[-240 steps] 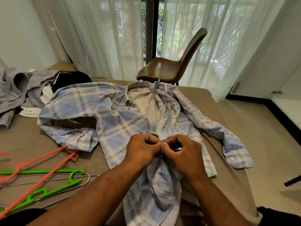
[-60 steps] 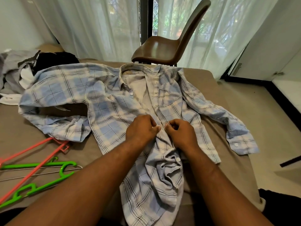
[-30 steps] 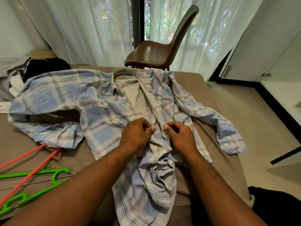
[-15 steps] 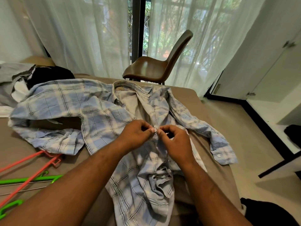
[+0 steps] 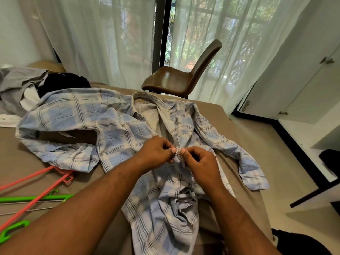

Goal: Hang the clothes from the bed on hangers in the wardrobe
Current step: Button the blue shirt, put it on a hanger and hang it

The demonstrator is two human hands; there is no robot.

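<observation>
The left hand (image 5: 156,153) and right hand (image 5: 200,162) each pinch the shirt (image 5: 117,133) at one button (image 5: 177,151), fingertips nearly touching, with hangers (image 5: 36,197) lying left of them on the bed (image 5: 226,129).

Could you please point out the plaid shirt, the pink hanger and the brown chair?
plaid shirt (image 5: 117,137): head view, front panel.
pink hanger (image 5: 55,187): head view, long straight bar.
brown chair (image 5: 165,80): head view, seat surface.

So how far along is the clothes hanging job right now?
Done: no garment is on a hanger yet, though the lower buttons on the plaid shirt appear fastened. In hand: the left hand and right hand pinch its front at mid-chest, apparently buttoning. Left: the open collar end, then a pink hanger or green hanger from the bed, plus the clothes pile.
</observation>
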